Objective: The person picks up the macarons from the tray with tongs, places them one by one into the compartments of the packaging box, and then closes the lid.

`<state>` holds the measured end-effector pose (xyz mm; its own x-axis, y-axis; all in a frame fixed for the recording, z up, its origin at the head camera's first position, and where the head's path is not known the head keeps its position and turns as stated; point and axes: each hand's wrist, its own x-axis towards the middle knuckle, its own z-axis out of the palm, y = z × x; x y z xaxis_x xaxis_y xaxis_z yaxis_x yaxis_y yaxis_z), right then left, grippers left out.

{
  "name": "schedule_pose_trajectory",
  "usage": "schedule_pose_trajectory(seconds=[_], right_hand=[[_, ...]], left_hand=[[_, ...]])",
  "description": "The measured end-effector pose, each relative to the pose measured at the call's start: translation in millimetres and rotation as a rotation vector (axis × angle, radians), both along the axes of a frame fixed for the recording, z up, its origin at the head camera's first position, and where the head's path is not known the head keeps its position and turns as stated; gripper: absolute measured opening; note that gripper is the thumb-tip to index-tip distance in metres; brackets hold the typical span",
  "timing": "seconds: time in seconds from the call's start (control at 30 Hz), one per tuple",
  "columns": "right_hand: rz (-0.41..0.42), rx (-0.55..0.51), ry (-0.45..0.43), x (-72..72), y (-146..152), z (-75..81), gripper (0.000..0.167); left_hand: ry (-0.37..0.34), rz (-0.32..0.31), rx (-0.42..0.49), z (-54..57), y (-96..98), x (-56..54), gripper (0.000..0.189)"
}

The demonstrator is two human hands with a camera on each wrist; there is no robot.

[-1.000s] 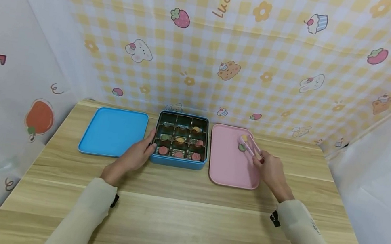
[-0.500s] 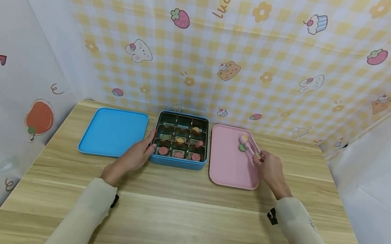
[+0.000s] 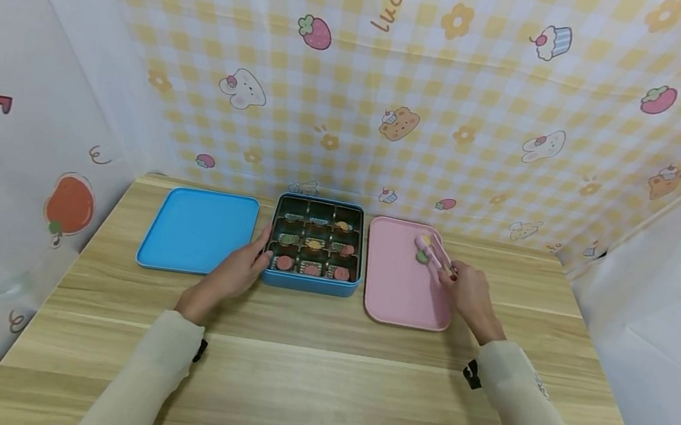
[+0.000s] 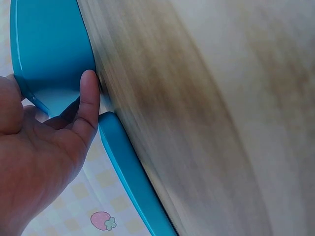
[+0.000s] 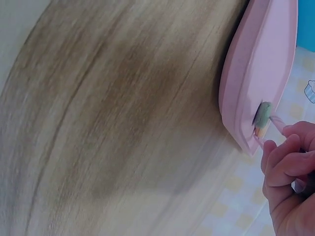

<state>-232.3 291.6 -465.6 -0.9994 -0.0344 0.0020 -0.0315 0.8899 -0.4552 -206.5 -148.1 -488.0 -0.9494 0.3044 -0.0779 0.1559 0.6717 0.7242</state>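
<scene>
Right hand (image 3: 473, 297) pinches tongs (image 3: 436, 255) over tray (image 3: 400, 288); left hand (image 3: 236, 269) grips box (image 3: 310, 283) by left side.

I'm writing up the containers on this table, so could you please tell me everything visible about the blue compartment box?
The blue box is squarish, with smooth, slightly shiny walls, perhaps metal or plastic. It stands open on the wooden table, between the blue tray and pink tray. Inside, a dark, glossy insert forms nine compartments: pink pieces fill the front row; green, yellow and pink pieces sit across the middle; a yellowish piece lies back right. The left hand touches its front left corner.
</scene>
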Motion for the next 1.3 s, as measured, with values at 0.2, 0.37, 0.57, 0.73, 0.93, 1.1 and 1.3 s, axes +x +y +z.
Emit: schedule_pose_trajectory(seconds=[0.2, 0.37, 0.57, 0.73, 0.93, 1.1, 1.3], right_hand=[[0.008, -0.001, 0.025, 0.4, -3, -1.6, 0.025], [0.011, -0.006, 0.051, 0.5, -7, -0.9, 0.028], [0.042, -0.027, 0.103, 0.8, -13, 0.9, 0.029], [0.062, -0.026, 0.144, 1.5, -21, 4.4, 0.032], [0.086, -0.027, 0.177, 3.2, -31, 11.0, 0.028], [0.116, -0.014, 0.202, 2.9, -41, 15.4, 0.026], [0.155, -0.015, 0.23, 3.1, -54, 21.0, 0.027]], left_hand=[[-0.001, -0.009, -0.015, 0.4, 0.0, -1.0, 0.063], [0.021, -0.012, -0.035, 0.6, 0.0, -1.1, 0.062], [0.018, -0.006, -0.041, 0.8, 0.4, -0.9, 0.062], [0.004, 0.001, -0.042, 0.5, 0.8, -1.4, 0.062], [0.014, -0.007, -0.036, 0.5, 0.8, -1.0, 0.062], [0.01, -0.011, -0.032, 1.4, 0.6, -0.7, 0.062], [-0.02, 0.002, -0.014, 3.3, 0.1, 0.0, 0.062]])
